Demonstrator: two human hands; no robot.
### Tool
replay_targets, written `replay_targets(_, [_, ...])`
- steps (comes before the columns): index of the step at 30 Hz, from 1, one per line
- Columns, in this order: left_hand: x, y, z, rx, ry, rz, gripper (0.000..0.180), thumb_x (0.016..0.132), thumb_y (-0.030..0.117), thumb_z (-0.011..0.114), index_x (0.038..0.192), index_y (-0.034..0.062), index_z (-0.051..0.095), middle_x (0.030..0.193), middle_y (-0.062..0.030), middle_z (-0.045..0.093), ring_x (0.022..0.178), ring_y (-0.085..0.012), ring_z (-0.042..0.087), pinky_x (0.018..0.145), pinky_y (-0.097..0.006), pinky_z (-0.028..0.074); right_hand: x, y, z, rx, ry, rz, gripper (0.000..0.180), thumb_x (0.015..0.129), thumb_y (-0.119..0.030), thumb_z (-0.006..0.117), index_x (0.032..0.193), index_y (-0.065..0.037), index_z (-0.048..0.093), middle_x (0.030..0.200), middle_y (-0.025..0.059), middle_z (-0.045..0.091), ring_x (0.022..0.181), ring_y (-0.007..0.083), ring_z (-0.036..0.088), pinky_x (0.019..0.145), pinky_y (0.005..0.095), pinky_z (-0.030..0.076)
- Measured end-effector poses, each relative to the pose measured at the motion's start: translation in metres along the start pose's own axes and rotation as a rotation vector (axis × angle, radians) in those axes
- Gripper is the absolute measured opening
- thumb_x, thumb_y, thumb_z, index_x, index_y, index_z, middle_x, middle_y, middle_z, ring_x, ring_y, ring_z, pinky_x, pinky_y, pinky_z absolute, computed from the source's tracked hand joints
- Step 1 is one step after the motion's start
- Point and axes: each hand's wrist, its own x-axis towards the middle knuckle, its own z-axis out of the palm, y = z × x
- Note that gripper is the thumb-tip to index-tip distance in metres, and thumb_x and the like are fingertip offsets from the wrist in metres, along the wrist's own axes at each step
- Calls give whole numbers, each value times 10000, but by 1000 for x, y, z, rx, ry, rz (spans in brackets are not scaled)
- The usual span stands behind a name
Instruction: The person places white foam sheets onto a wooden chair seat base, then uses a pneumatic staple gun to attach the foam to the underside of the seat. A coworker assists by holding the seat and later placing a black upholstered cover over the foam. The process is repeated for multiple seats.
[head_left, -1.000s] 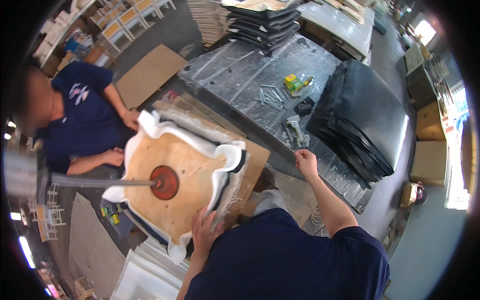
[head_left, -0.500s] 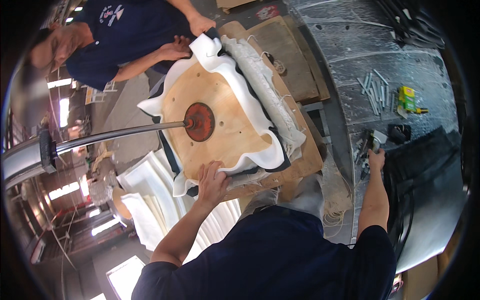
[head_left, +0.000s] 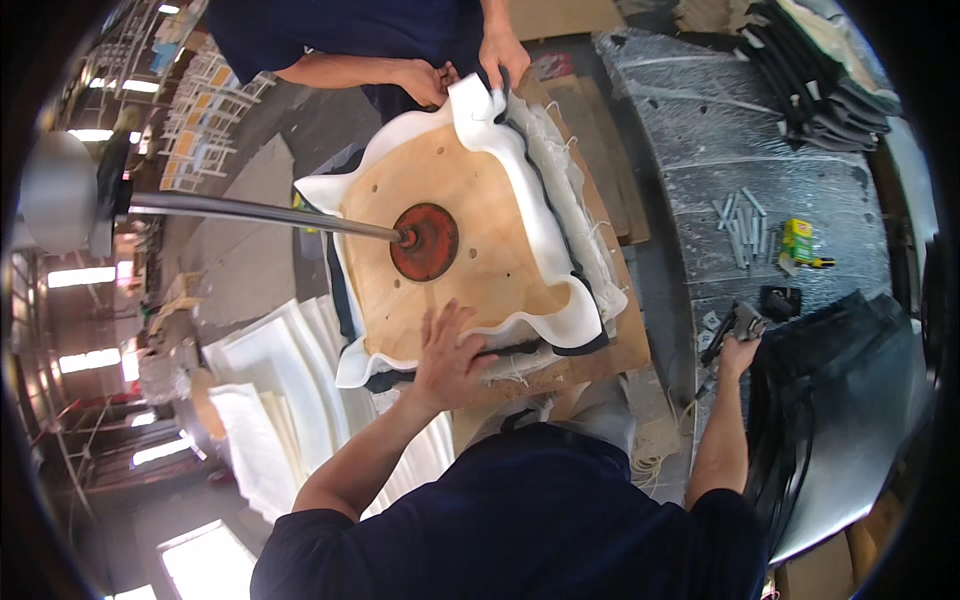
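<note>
My left hand point(head_left: 448, 358) lies with fingers spread over the near edge of a wooden seat board point(head_left: 440, 175), by the white padding. White foam padding point(head_left: 535, 215) and black fabric point(head_left: 343, 295) stand up around the board's edges. A round red press foot point(head_left: 425, 243) on a metal rod point(head_left: 270, 212) bears on the board's middle. Over the side table at right, my right hand point(head_left: 738, 356) is closed on a staple gun point(head_left: 742, 322). Across the board, a co-worker's two hands point(head_left: 502, 56) hold the far corner of padding and fabric.
Metal staple strips point(head_left: 740, 225) and a yellow-green box point(head_left: 797, 240) lie on the plastic-covered side table point(head_left: 670, 130). Black sheets point(head_left: 840, 400) are piled at its near end, black pieces point(head_left: 810, 90) at its far end. White foam sheets point(head_left: 270, 350) stand left of me.
My right hand has turned the staple gun and brought it slightly toward me. The fingers of my left hand have spread. The view has shifted, and the co-worker's head has left it.
</note>
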Motion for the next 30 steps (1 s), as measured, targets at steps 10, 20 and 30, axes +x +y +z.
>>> replay_targets(10, [29,-17,25,-144,94,294,265,967,288,797,839,57,778,1420,-106,622,1552,-398,411,1287,-709,202,-209,-129,-118,488,-353,-110,409,956,-170,854,1315,-20,728,1028,14,737,806,114,658,677,305,545])
replay_targets(20, [-11,-24,-9,-82,-9,193,274,949,356,797,889,88,788,1447,-136,620,1559,-425,410,1266,-759,189,-305,-207,-105,350,-1025,-100,579,908,-142,918,1421,2,692,1030,12,751,775,84,648,671,275,547])
replay_targets(30, [-1,-45,18,-170,87,66,285,972,371,764,982,93,822,1453,-150,609,1548,-443,416,1262,-752,204,-322,-258,-46,291,-1032,-119,510,928,-187,904,1352,16,707,949,42,760,698,91,670,602,281,548])
